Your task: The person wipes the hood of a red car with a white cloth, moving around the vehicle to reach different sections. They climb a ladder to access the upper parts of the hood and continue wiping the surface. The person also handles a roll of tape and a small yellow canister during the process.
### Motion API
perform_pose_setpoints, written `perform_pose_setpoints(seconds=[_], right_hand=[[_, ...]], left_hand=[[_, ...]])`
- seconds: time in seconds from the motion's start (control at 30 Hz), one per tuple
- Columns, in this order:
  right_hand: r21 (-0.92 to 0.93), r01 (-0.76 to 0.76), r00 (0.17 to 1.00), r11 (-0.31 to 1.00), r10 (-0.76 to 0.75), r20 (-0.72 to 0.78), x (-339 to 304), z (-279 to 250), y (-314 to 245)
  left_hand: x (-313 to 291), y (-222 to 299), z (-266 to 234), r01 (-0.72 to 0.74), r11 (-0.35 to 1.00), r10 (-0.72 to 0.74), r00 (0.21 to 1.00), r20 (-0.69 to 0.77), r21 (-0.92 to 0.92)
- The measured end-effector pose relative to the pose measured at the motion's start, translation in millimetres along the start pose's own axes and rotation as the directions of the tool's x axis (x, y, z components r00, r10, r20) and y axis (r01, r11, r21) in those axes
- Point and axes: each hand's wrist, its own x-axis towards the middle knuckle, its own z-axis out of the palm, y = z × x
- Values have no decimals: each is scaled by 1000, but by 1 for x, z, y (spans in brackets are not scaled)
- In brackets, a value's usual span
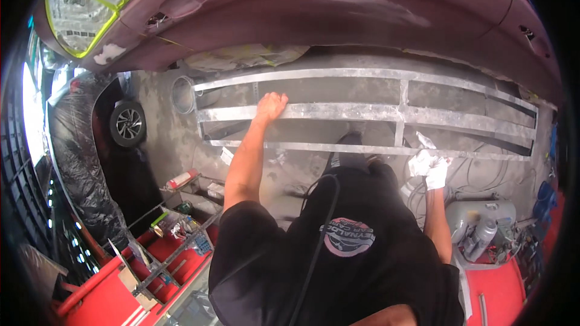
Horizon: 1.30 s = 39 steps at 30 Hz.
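Note:
A long metal frame (338, 110) of pale, dusty bars lies across the view in front of me. My left hand (272, 107), bare, is closed over its middle bar near the left end. My right hand (437, 174) wears a white glove and is near the frame's front bar, right of the middle. Its fingers are closed on a crumpled white cloth (420, 162), with one corner sticking up. Glove and cloth are much alike in colour, so the exact grip is hard to see.
Beyond the frame stands a dull reddish car body (290, 9), with masking film (81, 15) at its left. A cart of tools (181, 223) is at my lower left. To my right are a grey tank (465, 214) and a spray can (481, 236). Hoses (489, 175) lie on the floor.

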Motion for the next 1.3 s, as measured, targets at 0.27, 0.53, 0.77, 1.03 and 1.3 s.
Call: perform_pose_setpoints(seconds=[0.27,0.53,0.77,1.03,1.3], right_hand=[[-146,107,946,984,-55,321,29,-51,38],[-445,-9,820,896,262,510,-27,-53,-12],[-386,-133,727,913,355,588,-107,25,-35],[-536,295,684,791,217,697,-116,37,-59],[-181,275,363,944,72,929,-143,189,-77]], left_hand=[[-2,-61,20,-23,997,33,989,-145,72],[-135,125,33,-259,928,92,856,-509,-267],[-293,206,233,23,936,-7,999,46,-352],[-418,261,148,183,675,67,950,306,-715],[-410,180,33,-34,875,-127,946,-298,-483]])
